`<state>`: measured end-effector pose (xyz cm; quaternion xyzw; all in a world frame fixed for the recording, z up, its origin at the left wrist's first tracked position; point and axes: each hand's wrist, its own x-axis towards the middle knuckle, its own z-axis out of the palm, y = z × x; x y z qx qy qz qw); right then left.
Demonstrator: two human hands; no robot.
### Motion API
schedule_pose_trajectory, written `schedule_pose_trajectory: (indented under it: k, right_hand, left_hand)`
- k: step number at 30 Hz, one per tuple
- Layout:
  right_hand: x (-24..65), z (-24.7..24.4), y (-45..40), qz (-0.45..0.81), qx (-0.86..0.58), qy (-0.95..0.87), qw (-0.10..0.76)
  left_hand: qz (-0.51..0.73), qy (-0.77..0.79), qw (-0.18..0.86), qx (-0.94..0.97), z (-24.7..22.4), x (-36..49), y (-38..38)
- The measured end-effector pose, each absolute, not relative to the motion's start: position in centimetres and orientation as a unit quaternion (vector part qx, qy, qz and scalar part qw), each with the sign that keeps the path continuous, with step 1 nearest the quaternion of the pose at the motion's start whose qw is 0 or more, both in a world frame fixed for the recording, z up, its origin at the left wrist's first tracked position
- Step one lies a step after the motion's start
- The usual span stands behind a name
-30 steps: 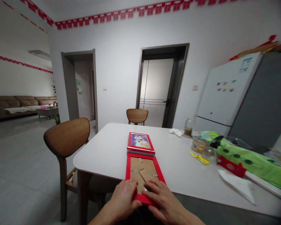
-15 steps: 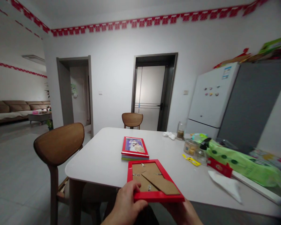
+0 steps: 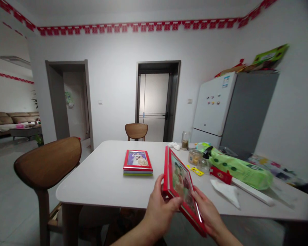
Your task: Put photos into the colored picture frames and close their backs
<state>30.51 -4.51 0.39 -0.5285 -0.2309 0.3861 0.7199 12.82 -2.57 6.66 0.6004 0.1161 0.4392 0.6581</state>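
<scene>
A red picture frame [image 3: 183, 186] is held up, tilted, over the table's front edge, its photo side partly facing me. My left hand [image 3: 160, 208] grips its left lower edge, the thumb across the front. On the right edge, my right hand [image 3: 207, 212] is closed with fingers at the photo side. Behind and to the left, a stack of frames [image 3: 138, 160] lies on the white table [image 3: 100, 177]; the top one is red with a photo of people in it, and green and bluish edges show beneath.
Right of the frame are a yellow packet [image 3: 197, 171], clear jars [image 3: 195, 157], a red box [image 3: 220, 175], a green bag [image 3: 241, 167] and a white tissue [image 3: 226, 192]. A glass jar [image 3: 185, 140] stands farther back. Wooden chairs [image 3: 50, 164] stand left and behind.
The held frame has turned from its brown backing to its photo side and stands more upright. Both hands have shifted their hold with it. The view has swung to the right.
</scene>
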Motion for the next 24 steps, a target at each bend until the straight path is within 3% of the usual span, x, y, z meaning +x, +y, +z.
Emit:
schedule_pose_trajectory:
  k: [3, 9, 18, 24]
  right_hand:
    - [35.2, 0.7, -4.3, 0.338, -0.647, -0.242, 0.639]
    - [41.3, 0.3, -1.1, 0.114, -0.843, -0.389, 0.353]
    - [42.6, -0.2, 1.9, 0.024, -0.872, -0.440, 0.212]
    - [38.0, 0.9, 3.6, -0.045, -0.835, -0.513, 0.193]
  left_hand:
    - [0.412, 0.193, 0.658, 0.600, 5.2, 15.1, -0.8]
    - [0.338, 0.352, 0.538, 0.688, 0.4, 18.9, 2.5]
    - [0.298, 0.406, 0.437, 0.745, -0.4, 18.8, 3.5]
    - [0.315, 0.442, 0.438, 0.717, -0.7, 14.9, 5.5]
